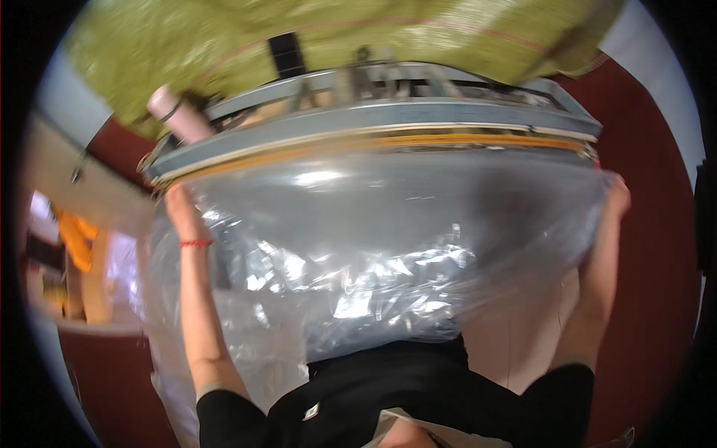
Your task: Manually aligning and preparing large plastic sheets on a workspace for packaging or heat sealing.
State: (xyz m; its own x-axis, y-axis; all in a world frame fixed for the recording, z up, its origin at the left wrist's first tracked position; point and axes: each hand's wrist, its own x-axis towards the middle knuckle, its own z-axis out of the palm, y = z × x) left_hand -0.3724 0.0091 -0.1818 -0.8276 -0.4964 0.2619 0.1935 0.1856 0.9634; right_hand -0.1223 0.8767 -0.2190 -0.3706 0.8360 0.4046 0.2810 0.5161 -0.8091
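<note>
The person holds a large clear plastic bag (373, 246), crinkled and glossy, stretched wide between both raised arms in front of a long grey metal machine (373, 119) with an orange-yellow strip along its front edge. The top rim of the bag lies right against that front edge, running almost its whole length, while the bag's lower part bunches into shiny folds just above the person's black shirt (388, 388).

The left hand (178, 203) grips the bag's upper left corner at the left end of the machine; its fingers are closed on the plastic, though the film hides how exactly they fold. A thin red band (196, 243) circles that wrist. The right hand (617, 196) is at the bag's upper right corner, by the right end of the machine; it is blurred and partly veiled by the plastic, so whether it is closed or spread cannot be told.

A pale pink cylindrical bottle (179, 116) stands tilted at the machine's far left corner. Behind the machine hangs a yellow-green woven cloth (336, 30). The floor (650, 284) on the right is dark red, and at the far left something orange (75, 235) lies on a pale surface (97, 194).
</note>
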